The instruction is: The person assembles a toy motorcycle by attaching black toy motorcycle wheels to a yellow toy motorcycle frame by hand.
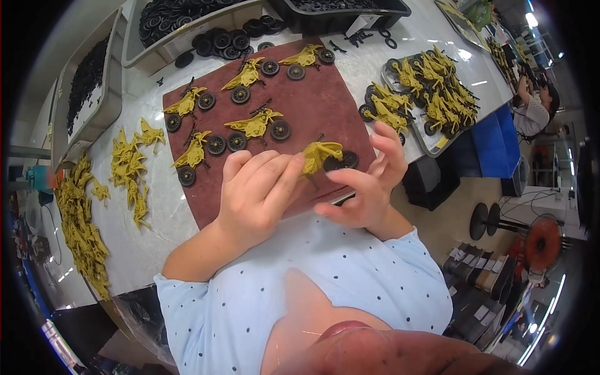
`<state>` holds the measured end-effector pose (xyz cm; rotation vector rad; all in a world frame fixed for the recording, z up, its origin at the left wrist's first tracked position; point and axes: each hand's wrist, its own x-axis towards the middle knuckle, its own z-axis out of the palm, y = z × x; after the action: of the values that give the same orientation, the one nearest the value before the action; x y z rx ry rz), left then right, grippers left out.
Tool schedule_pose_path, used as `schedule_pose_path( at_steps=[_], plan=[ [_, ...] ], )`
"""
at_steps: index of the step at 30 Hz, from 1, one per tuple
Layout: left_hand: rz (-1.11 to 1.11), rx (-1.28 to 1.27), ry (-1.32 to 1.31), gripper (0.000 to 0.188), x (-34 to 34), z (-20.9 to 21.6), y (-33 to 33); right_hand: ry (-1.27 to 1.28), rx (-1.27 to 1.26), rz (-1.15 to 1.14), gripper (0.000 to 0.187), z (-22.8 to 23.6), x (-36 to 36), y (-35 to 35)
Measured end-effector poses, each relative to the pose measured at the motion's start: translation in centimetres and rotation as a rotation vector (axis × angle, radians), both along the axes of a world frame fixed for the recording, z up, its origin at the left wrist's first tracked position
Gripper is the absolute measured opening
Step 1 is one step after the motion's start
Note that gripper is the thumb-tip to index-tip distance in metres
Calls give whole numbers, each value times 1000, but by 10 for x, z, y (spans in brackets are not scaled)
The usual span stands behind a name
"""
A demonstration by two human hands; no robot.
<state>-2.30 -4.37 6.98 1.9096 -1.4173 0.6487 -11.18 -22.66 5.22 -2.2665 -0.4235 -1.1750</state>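
Yellow plastic motorbike pinched in the left hand, over the maroon mat.
A black wheel shows at its right end, beside the right hand, whose fingers are spread; whether they touch it, I cannot tell. Any writing on the black bin is unreadable; the grey bin holds black wheels, the tray yellow motorbikes.

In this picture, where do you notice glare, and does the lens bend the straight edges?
In the head view, the tabletop shows bright glare patches at the upper right, while the dark red mat looks matte; in that same view, a lamp near the upper right rim is washed to white; also in the head view, edges bow toward the rim and the corners are black.
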Motion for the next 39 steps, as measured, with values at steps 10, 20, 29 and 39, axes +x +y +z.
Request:
schedule_pose_path(
  at_steps=[10, 20, 29, 39],
  plan=[
    [82, 55, -84, 34, -7, -3, -2, 73, 123, -89, 21, -5, 4, 25],
    [30, 11, -8, 35, -15, -8, -9, -7, 162, -97, 24, -21, 4, 30],
    [-125, -121, 318, 38, -9, 2, -4, 393, 756, 415, 59, -37, 0, 5],
    [-260, -216, 483, 35, -8, -6, -5, 236, 716, 407, 43, -34, 4, 17]
  ],
)
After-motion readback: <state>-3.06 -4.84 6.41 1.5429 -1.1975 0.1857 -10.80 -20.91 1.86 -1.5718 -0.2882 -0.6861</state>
